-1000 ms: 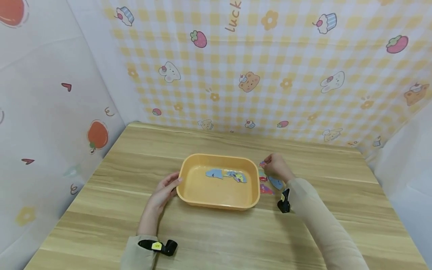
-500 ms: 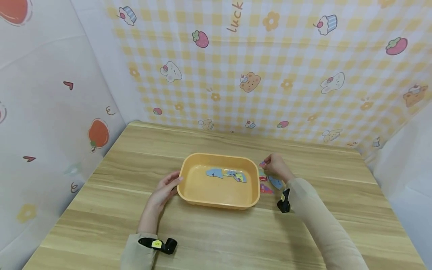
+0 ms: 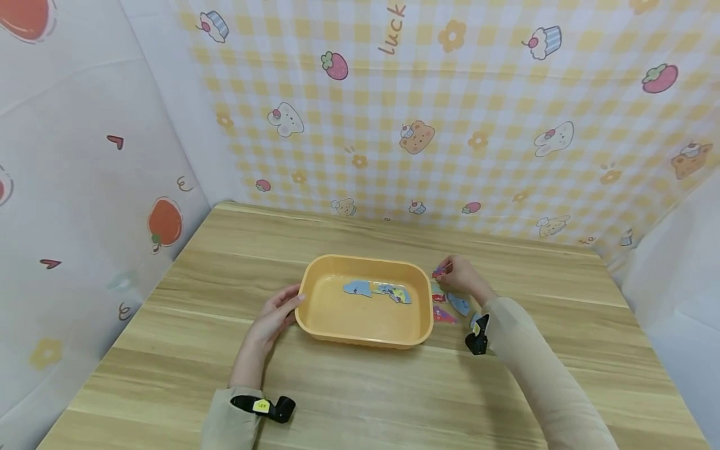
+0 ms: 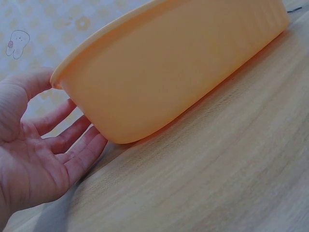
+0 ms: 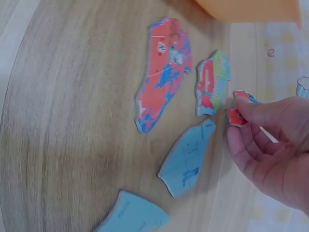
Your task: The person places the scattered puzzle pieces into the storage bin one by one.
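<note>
A yellow-orange plastic tub (image 3: 349,320) stands on the table. My left hand (image 3: 279,314) holds its left end; in the left wrist view the thumb is at the rim and the fingers lie against the outer wall (image 4: 174,72). Past the tub's right end, my right hand (image 5: 280,145) pinches a small red-and-blue puzzle piece (image 5: 236,117) between thumb and fingers, partly covering it. Beside it on the table lie a long red piece (image 5: 161,79), a red-and-green piece (image 5: 212,82), a blue piece (image 5: 186,162) and another blue piece (image 5: 135,215).
Inside the tub, a blue puzzle piece (image 3: 357,288) and multicoloured pieces (image 3: 394,292) lie along the far side. A patterned cloth (image 3: 360,112) hangs behind the table (image 3: 270,244). Each sleeve wears a black wrist camera, one left (image 3: 281,410), one right (image 3: 477,342).
My right hand and forearm shift slightly to the right, bringing a blue piece beside the wrist into sight. The held piece shows a little more. My left hand and the tub stay put.
</note>
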A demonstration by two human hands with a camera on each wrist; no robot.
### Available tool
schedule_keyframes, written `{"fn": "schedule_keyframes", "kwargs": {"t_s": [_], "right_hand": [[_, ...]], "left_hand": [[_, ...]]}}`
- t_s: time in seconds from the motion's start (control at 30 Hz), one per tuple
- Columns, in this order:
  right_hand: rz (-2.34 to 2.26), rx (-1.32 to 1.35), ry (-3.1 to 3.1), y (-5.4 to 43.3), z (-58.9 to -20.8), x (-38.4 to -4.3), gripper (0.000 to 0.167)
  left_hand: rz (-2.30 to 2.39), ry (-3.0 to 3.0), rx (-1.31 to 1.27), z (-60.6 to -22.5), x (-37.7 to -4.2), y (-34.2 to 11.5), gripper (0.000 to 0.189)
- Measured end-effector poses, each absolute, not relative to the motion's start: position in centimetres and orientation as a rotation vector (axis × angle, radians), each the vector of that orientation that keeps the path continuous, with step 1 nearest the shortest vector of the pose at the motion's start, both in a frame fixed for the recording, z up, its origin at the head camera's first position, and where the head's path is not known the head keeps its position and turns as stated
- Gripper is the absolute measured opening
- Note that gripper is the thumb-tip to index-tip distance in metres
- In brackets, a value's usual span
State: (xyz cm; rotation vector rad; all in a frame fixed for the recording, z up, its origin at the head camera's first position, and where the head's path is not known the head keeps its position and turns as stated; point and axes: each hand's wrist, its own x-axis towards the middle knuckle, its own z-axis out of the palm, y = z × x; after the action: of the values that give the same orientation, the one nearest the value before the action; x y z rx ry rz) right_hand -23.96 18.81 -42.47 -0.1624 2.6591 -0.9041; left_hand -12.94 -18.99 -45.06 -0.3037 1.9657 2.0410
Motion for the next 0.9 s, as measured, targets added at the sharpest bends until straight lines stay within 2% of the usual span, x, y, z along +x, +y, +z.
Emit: {"fn": "schedule_keyframes", "kwargs": {"t_s": [0.5,0.53,0.63,0.67,0.77,0.87,0.9], "right_hand": [[-0.963,-0.269,2.603,20.1,-40.5,-24.0,0.024],[-1.003,-0.281,2.577,20.4,-40.9,-24.4,0.024],[-1.195,-0.387,2.473,23.4,-46.6,-28.5,0.023],[-1.215,-0.387,2.455,23.4,-46.7,-28.7,0.023],[-1.208,-0.390,2.446,22.7,-45.7,-28.5,0.024],[-1.071,-0.291,2.493,19.3,-39.2,-24.8,0.023],[-1.071,-0.300,2.491,19.0,-38.9,-24.7,0.022]], "left_hand": [[2.066,1.954,-0.333,-45.3,-13.0,-18.9,0.054],[2.063,1.956,-0.335,-45.3,-13.0,-18.9,0.054],[2.063,1.959,-0.336,-45.3,-13.0,-18.9,0.053],[2.064,1.958,-0.336,-45.3,-13.0,-18.9,0.053],[2.066,1.959,-0.327,-45.3,-13.0,-18.8,0.053],[2.066,1.958,-0.317,-45.3,-13.1,-18.8,0.054],[2.065,1.958,-0.315,-45.3,-13.1,-18.8,0.054]]}}
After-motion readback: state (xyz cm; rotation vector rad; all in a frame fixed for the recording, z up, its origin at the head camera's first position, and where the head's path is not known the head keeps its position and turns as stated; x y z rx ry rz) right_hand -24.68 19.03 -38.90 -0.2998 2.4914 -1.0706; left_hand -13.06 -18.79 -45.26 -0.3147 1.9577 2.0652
